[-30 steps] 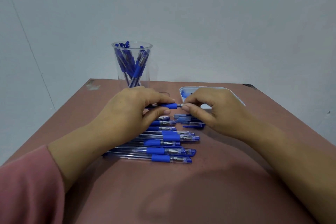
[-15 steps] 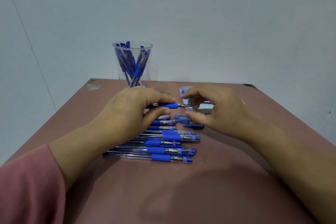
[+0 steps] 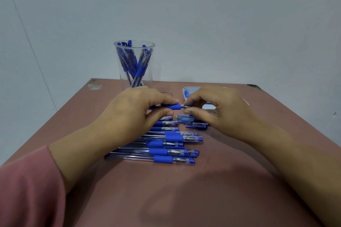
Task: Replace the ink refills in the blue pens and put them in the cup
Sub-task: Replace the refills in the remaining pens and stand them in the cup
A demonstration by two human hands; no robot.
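Left hand (image 3: 132, 110) gripping a blue pen (image 3: 170, 107) above the brown table (image 3: 203, 190), right hand (image 3: 219, 110) pinching the pen's metal tip, more pens in a row (image 3: 171, 145) just below, clear cup (image 3: 134, 64) holding pens behind the left hand, white tray (image 3: 191, 91) behind the right hand

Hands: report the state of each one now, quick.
Left hand: closed, gripping the pen by its blue sleeve.
Right hand: closed, thumb and forefinger pinching the same pen's tip.
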